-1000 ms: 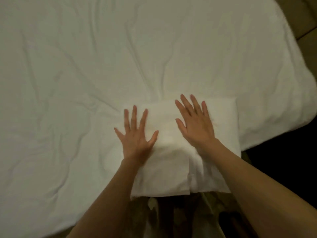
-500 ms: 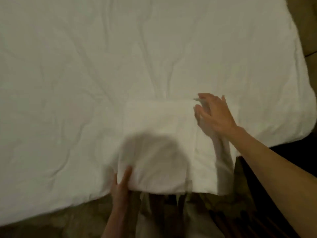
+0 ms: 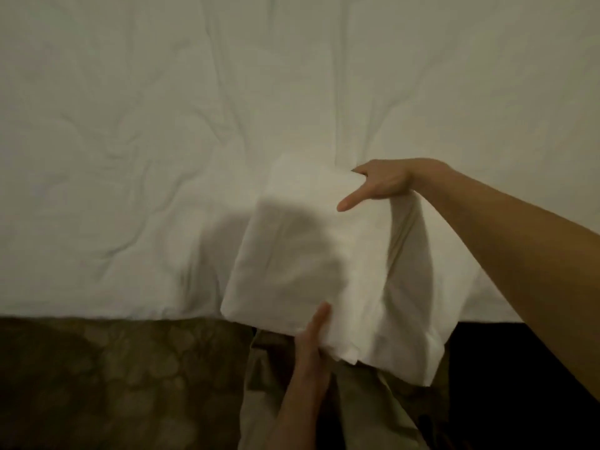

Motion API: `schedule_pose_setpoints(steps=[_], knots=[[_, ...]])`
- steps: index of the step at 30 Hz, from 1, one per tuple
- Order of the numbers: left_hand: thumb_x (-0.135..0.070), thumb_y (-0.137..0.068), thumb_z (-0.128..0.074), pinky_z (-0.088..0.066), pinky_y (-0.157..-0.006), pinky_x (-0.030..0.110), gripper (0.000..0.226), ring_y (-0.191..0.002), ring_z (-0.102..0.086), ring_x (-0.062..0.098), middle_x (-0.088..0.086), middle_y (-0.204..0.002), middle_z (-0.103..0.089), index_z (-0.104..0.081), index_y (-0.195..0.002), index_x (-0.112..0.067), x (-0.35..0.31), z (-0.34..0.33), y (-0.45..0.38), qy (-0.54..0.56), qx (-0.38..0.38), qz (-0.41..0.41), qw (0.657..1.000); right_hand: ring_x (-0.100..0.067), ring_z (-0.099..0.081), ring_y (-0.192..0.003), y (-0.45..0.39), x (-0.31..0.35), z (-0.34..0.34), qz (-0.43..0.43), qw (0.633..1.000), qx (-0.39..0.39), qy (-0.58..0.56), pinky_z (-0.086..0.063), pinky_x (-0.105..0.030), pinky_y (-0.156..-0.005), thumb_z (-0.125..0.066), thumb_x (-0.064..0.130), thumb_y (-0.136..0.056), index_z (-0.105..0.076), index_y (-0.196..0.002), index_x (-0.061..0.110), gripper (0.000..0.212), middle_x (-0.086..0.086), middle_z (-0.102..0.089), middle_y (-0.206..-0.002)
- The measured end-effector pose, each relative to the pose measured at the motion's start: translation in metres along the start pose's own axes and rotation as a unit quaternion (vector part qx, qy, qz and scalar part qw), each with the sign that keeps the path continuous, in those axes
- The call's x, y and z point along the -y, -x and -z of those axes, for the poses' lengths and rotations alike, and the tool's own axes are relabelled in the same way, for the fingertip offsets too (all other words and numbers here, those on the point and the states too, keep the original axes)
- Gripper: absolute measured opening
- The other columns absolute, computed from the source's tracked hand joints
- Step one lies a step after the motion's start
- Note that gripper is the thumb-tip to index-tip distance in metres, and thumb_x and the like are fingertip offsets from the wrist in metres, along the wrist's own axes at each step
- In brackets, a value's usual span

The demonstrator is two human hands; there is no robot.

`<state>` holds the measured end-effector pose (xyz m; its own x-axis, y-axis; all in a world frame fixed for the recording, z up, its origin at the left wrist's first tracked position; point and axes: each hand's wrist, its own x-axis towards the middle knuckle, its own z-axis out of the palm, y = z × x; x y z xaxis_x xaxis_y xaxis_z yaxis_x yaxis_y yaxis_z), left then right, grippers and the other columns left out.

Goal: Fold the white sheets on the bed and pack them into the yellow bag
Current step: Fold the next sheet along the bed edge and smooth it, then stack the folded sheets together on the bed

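A folded white sheet (image 3: 324, 264) is lifted off the near edge of the bed (image 3: 162, 125), tilted, with its lower corner hanging past the bed edge. My left hand (image 3: 313, 339) grips its near bottom edge, thumb on top and fingers hidden underneath. My right hand (image 3: 380, 181) holds the far right edge, thumb lying on the top face and fingers tucked behind the fabric. The yellow bag is not in view.
The bed is covered by a wrinkled white sheet reaching its near edge. Patterned brown carpet (image 3: 113, 384) lies below the bed at the left. My trouser legs (image 3: 367, 407) show under the sheet. The floor at the right (image 3: 503, 384) is dark.
Both hands went from pressing flat on the folded sheet to gripping its edges. The sheet has risen off the bed and moved toward me.
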<state>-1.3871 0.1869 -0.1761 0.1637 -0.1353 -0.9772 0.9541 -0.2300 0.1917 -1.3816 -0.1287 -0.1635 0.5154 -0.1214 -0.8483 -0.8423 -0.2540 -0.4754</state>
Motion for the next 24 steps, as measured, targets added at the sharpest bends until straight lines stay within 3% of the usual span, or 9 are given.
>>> schedule_pose_setpoints(steps=[3, 6, 9, 11, 13, 15, 19, 21, 24], knots=[[-0.031, -0.047, -0.094, -0.043, -0.104, 0.052, 0.085, -0.114, -0.061, 0.034, 0.014, -0.123, -0.065, -0.064, -0.123, -0.006, -0.007, 0.008, 0.001, -0.024, 0.021, 0.017, 0.999, -0.001, -0.062, -0.088, 0.003, 0.003, 0.0, 0.007, 1.0, 0.013, -0.017, -0.044, -0.021, -0.079, -0.084, 0.044, -0.065, -0.065, -0.09, 0.032, 0.035, 0.015, -0.068, -0.101], [-0.026, -0.049, -0.091, -0.047, -0.099, 0.05, 0.078, -0.108, -0.063, 0.035, 0.015, -0.116, -0.068, -0.065, -0.119, -0.005, -0.022, 0.013, 0.013, -0.05, 0.021, 0.029, 0.998, -0.001, -0.062, -0.083, 0.014, 0.011, -0.008, 0.011, 0.998, -0.026, -0.054, -0.047, -0.022, -0.081, -0.086, 0.039, -0.065, -0.067, -0.094, 0.027, 0.036, 0.013, -0.067, -0.096], [-0.02, -0.056, -0.085, -0.053, -0.084, 0.044, 0.066, -0.101, -0.066, 0.035, 0.017, -0.111, -0.07, -0.065, -0.116, -0.003, -0.058, 0.019, 0.042, -0.039, 0.002, 0.02, 0.999, -0.007, -0.061, -0.086, 0.043, 0.03, -0.014, 0.017, 0.992, -0.072, -0.101, -0.044, -0.017, -0.069, -0.085, 0.039, -0.067, -0.065, -0.103, 0.027, 0.042, 0.009, -0.066, -0.099], [-0.028, -0.05, -0.089, -0.053, -0.082, 0.042, 0.084, -0.1, -0.066, 0.035, 0.02, -0.11, -0.069, -0.061, -0.123, 0.002, -0.095, 0.021, 0.064, -0.062, 0.011, -0.008, 0.998, -0.012, -0.061, -0.091, 0.069, 0.05, -0.013, 0.027, 0.983, -0.118, -0.14, -0.044, -0.017, -0.067, -0.084, 0.04, -0.069, -0.064, -0.11, 0.024, 0.049, 0.005, -0.066, -0.106], [-0.03, -0.072, -0.077, -0.056, -0.073, 0.035, 0.072, -0.084, -0.07, 0.031, 0.024, -0.093, -0.071, -0.054, -0.128, 0.009, -0.142, 0.022, 0.092, -0.066, 0.047, -0.022, 0.996, -0.015, -0.063, -0.094, 0.1, 0.079, -0.009, 0.048, 0.966, -0.179, -0.183, -0.048, -0.023, -0.073, -0.083, 0.04, -0.07, -0.063, -0.112, 0.021, 0.05, 0.003, -0.066, -0.107], [-0.018, -0.082, -0.067, -0.058, -0.066, 0.033, 0.05, -0.074, -0.071, 0.028, 0.022, -0.085, -0.072, -0.057, -0.123, 0.01, -0.194, 0.02, 0.127, -0.085, 0.064, -0.072, 0.992, -0.018, -0.064, -0.095, 0.13, 0.113, -0.004, 0.07, 0.941, -0.245, -0.222, -0.05, -0.027, -0.077, -0.082, 0.043, -0.071, -0.064, -0.112, 0.02, 0.051, 0.002, -0.068, -0.106], [-0.021, -0.05, -0.087, -0.049, -0.097, 0.046, 0.076, -0.104, -0.066, 0.031, 0.014, -0.111, -0.07, -0.063, -0.12, -0.003, -0.291, 0.017, 0.202, -0.171, 0.075, -0.224, 0.957, -0.02, -0.065, -0.096, 0.193, 0.187, 0.002, 0.105, 0.891, -0.34, -0.283, -0.054, -0.035, -0.083, -0.079, 0.046, -0.072, -0.064, -0.113, 0.017, 0.052, 0.0, -0.069, -0.105], [-0.023, -0.046, -0.088, -0.054, -0.09, 0.047, 0.073, -0.099, -0.068, 0.031, 0.013, -0.103, -0.073, -0.066, -0.114, -0.006, -0.329, 0.017, 0.243, -0.214, 0.071, -0.271, 0.936, -0.022, -0.065, -0.096, 0.221, 0.223, 0.001, 0.12, 0.867, -0.37, -0.311, -0.054, -0.037, -0.084, -0.079, 0.042, -0.074, -0.064, -0.112, 0.015, 0.049, -0.003, -0.069, -0.106], [-0.021, -0.062, -0.085, -0.059, -0.066, 0.036, 0.055, -0.084, -0.07, 0.028, 0.012, -0.097, -0.074, -0.067, -0.112, -0.007, -0.376, 0.023, 0.309, -0.252, 0.081, -0.343, 0.901, -0.021, -0.065, -0.093, 0.263, 0.277, -0.006, 0.148, 0.83, -0.415, -0.342, -0.052, -0.034, -0.081, -0.078, 0.04, -0.076, -0.062, -0.105, 0.019, 0.04, -0.005, -0.068, -0.105]])
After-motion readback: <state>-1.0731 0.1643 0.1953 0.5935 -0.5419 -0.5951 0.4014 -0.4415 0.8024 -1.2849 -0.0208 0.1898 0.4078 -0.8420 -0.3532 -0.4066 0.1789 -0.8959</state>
